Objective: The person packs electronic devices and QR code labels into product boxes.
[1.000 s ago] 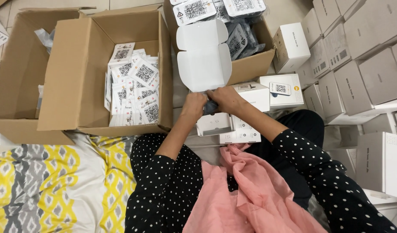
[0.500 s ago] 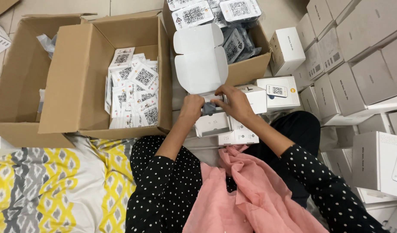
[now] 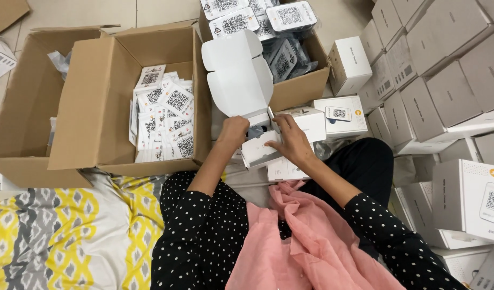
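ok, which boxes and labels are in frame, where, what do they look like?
Open white box: centre, lid up, held by left hand and right hand.
Cardboard carton: left, holding white square-code cards.
Second carton: top, bagged coded packs.
Stacked white boxes: right.

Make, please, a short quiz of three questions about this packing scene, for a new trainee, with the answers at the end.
1. True or false: the lid of the small white box between the two hands is open.
2. What fills the cardboard box to the left of the hands?
A. folded clothes
B. white leaflets with square black codes
C. glass bottles
3. Which hand rests on the right side of the small white box?

Key
1. True: the lid stands up and leans away from the person.
2. B: the leaflets lie in a loose heap inside.
3. The right hand; the left hand is at the left side of the box.
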